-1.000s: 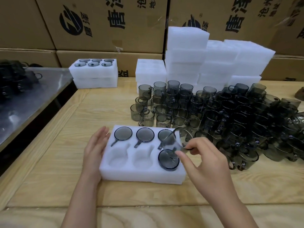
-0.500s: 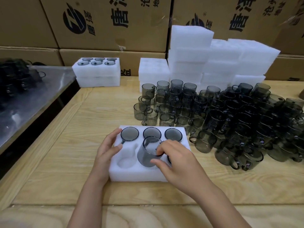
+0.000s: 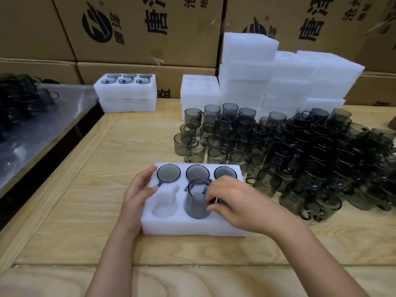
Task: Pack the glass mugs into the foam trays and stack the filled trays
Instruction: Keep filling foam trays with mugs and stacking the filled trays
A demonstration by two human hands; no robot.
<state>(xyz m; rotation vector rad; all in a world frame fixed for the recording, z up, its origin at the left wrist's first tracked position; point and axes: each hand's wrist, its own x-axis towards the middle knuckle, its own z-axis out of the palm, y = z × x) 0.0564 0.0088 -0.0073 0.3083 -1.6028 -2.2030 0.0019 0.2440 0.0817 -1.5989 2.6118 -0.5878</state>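
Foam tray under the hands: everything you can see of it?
The foam tray is a white rectangular block lying flat on the wooden table, with mug-shaped pockets in two rows of three. The far row holds three smoky mugs. The near left pocket is empty. The right hand grips an upright mug part-way in the near middle pocket and hides the near right one. The left hand rests against its left edge.
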